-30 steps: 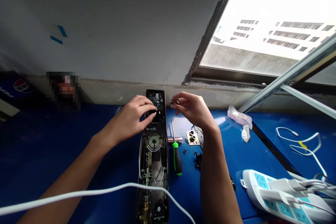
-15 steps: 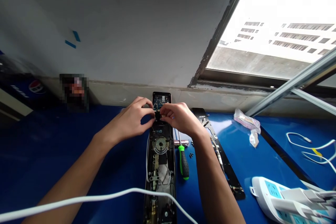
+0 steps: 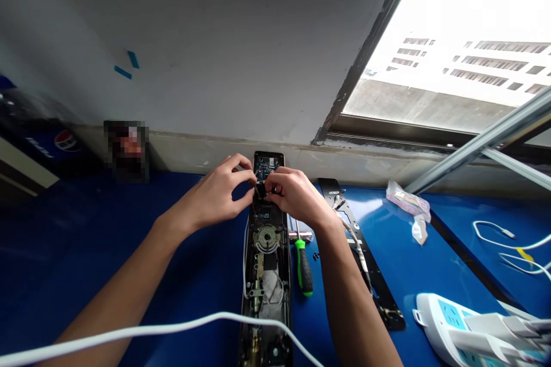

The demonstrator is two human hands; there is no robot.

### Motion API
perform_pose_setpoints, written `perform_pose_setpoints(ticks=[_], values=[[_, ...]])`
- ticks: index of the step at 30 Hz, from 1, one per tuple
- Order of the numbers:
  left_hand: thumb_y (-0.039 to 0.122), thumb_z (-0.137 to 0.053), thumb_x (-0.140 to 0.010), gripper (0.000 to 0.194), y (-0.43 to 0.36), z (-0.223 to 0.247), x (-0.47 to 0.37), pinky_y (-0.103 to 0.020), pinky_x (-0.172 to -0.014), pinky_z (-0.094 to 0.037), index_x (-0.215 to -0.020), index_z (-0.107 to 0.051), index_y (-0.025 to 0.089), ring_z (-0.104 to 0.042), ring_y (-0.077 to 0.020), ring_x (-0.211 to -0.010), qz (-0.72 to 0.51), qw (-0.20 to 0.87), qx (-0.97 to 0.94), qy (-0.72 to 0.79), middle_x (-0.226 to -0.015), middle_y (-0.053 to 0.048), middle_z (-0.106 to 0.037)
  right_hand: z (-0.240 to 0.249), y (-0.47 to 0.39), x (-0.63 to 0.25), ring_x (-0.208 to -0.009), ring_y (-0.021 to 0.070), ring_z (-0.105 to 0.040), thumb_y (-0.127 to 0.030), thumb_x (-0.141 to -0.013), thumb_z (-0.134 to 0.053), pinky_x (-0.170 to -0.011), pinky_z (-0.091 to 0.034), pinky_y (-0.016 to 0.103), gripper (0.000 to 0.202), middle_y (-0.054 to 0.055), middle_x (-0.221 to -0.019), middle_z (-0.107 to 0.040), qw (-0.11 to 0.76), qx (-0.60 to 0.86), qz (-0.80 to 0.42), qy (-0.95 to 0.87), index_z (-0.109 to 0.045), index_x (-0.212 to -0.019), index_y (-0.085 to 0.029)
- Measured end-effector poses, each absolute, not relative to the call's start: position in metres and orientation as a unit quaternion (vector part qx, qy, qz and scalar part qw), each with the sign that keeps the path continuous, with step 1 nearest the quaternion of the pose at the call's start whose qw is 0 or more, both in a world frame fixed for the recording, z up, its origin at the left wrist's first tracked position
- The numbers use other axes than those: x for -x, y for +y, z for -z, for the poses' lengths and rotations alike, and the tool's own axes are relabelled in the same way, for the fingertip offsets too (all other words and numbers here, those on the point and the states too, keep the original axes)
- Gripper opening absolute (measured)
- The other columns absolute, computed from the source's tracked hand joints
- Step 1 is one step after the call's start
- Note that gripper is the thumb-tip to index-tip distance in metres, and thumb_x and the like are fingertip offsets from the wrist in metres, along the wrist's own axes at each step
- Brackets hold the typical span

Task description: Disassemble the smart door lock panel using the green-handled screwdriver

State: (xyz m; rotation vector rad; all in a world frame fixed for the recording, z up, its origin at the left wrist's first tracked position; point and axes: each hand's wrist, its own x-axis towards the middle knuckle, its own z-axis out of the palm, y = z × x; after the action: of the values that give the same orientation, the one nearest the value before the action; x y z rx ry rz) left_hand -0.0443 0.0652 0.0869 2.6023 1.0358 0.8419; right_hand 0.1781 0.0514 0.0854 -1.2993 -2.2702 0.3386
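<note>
A long, narrow electronic door lock body (image 3: 267,264) lies opened lengthwise, with metal parts, wires and a circuit board (image 3: 267,165) at its far end. My left hand (image 3: 224,186) comes in from the left with thumb and fingers curled in a pinch at a small black part (image 3: 260,190). Opposite it, my right hand (image 3: 297,192) is closed at the same spot, its fingertips bent inward. What exactly each set of fingertips holds is too small and partly hidden. A green-and-black screwdriver (image 3: 305,269) rests just right of the lock body.
Right of my forearm lies a black metal plate (image 3: 383,287) with a cable. A white power strip (image 3: 447,332), a plastic bag (image 3: 408,202) and a white cable (image 3: 495,235) are farther right. Another white cable (image 3: 172,328) crosses the foreground. A Pepsi bottle (image 3: 55,143) stands at left.
The whole view has shifted slightly, so things appear a little farther right. Both hands stay at the small black part, with only slight finger movement.
</note>
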Motion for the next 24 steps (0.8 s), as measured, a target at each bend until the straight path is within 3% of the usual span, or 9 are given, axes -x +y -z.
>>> perform_pose_setpoints(ticks=[6,16,24], values=[[0.037,-0.056,-0.099,0.022,0.0672,-0.0859,0.0452,-0.035,-0.088,-0.056,-0.104,-0.070,0.022,-0.065,-0.0199,-0.093,-0.291,0.118,-0.865,0.391,-0.113,-0.006,-0.061,-0.0841,0.0521,-0.1749,-0.072,0.0118,-0.051,-0.007,-0.083,-0.075,-0.068,-0.038,0.026,0.012,0.001,-0.087,-0.062,0.238,0.495,-0.102,-0.829,-0.072,-0.081,-0.018],[0.040,-0.056,-0.100,0.024,0.0676,-0.0816,0.0427,-0.035,-0.088,-0.055,-0.106,-0.071,0.023,-0.067,-0.0202,-0.094,-0.274,0.139,-0.869,0.389,-0.114,-0.006,-0.060,-0.0896,0.0496,-0.1783,-0.077,0.0131,-0.056,-0.011,-0.086,-0.076,-0.071,-0.040,0.025,0.009,0.001,-0.088,-0.067,0.240,0.498,-0.116,-0.825,-0.072,-0.086,-0.020],[0.042,-0.056,-0.100,0.025,0.0684,-0.0804,0.0428,-0.036,-0.088,-0.057,-0.107,-0.071,0.023,-0.067,-0.0210,-0.094,-0.266,0.133,-0.874,0.384,-0.113,-0.006,-0.061,-0.0826,0.0529,-0.1770,-0.072,0.0119,-0.050,-0.011,-0.082,-0.079,-0.065,-0.036,0.025,0.015,-0.001,-0.085,-0.062,0.236,0.510,-0.118,-0.818,-0.067,-0.081,-0.020]])
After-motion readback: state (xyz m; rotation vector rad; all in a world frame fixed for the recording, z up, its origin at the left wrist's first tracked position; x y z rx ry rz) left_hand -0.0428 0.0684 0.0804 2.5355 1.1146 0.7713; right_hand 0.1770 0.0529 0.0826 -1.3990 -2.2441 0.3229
